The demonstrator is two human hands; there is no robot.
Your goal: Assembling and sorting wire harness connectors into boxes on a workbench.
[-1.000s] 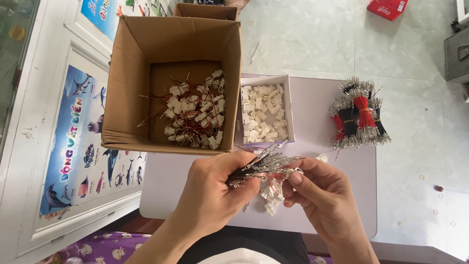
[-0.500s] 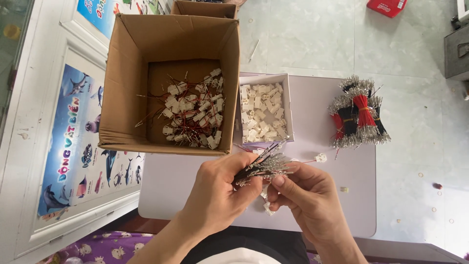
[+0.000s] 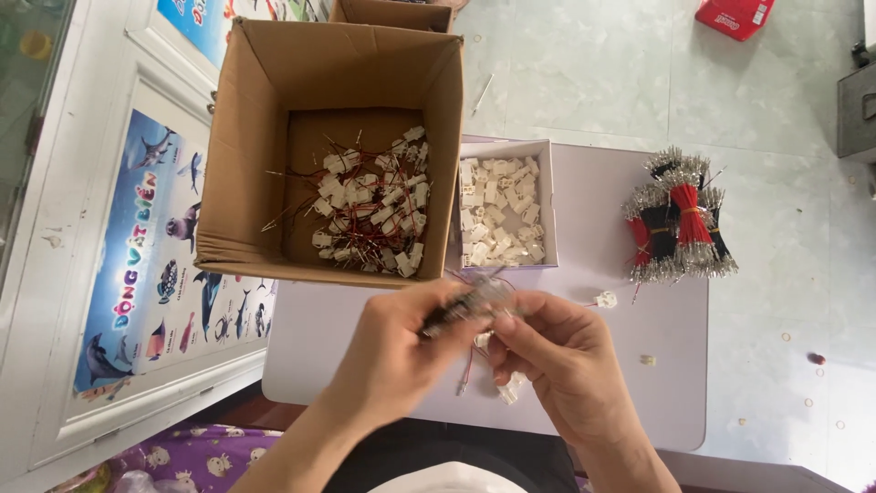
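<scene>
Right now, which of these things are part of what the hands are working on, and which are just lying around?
In use:
left hand and right hand holding a wire bundle
white connectors in the small tray
cardboard box of wired connectors
tied wire bundles

Lying about:
red packet on the floor
sea-animal poster

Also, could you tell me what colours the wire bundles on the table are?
Red and black wire bundles, head view.

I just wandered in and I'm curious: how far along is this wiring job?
Done: a pile of wired white connectors lies in the cardboard box. In hand: the left hand grips a wire bunch while the right hand works at it. Left: a small box of bare connectors and bundled red and black wires.
</scene>
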